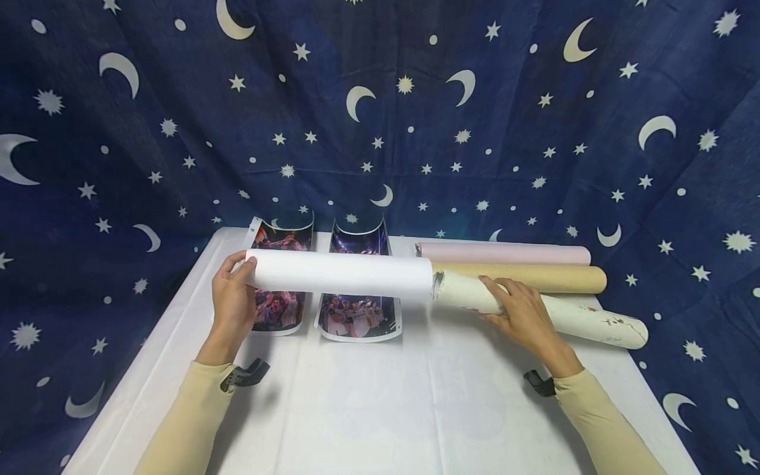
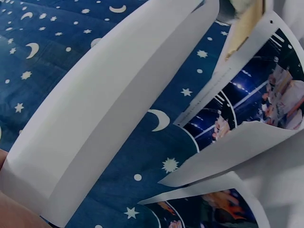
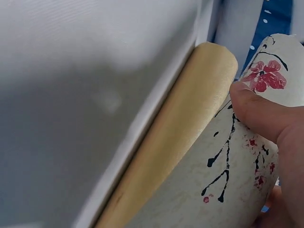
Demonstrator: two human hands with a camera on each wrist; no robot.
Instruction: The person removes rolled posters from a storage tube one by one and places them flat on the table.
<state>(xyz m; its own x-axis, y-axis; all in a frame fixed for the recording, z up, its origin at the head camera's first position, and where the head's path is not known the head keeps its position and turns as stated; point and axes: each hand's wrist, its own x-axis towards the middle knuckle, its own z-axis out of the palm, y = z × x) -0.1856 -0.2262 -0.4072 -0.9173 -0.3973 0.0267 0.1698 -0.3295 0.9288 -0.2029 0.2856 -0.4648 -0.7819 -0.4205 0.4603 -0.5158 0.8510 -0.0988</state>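
Observation:
My left hand [image 1: 234, 290] grips the left end of a white paper roll [image 1: 341, 274], held level above the table. Its loose edge shows along the roll [image 2: 107, 104] in the left wrist view. My right hand [image 1: 525, 313] holds a cream tube with a floral print [image 1: 600, 323], its thumb pressed on the pattern near a red flower [image 3: 267, 76]. The tube's torn-looking left end [image 1: 442, 287] overlaps the white roll's right end in the head view. Beneath the white roll lie two curled photo posters, one on the left [image 1: 279, 313] and one on the right [image 1: 359, 316].
Behind the floral tube lie a yellow roll [image 1: 534, 277] and a pink roll [image 1: 505, 253]. A white cloth covers the table [image 1: 386, 402]. Along its far edge hangs a dark blue curtain [image 1: 392, 165] with moons and stars.

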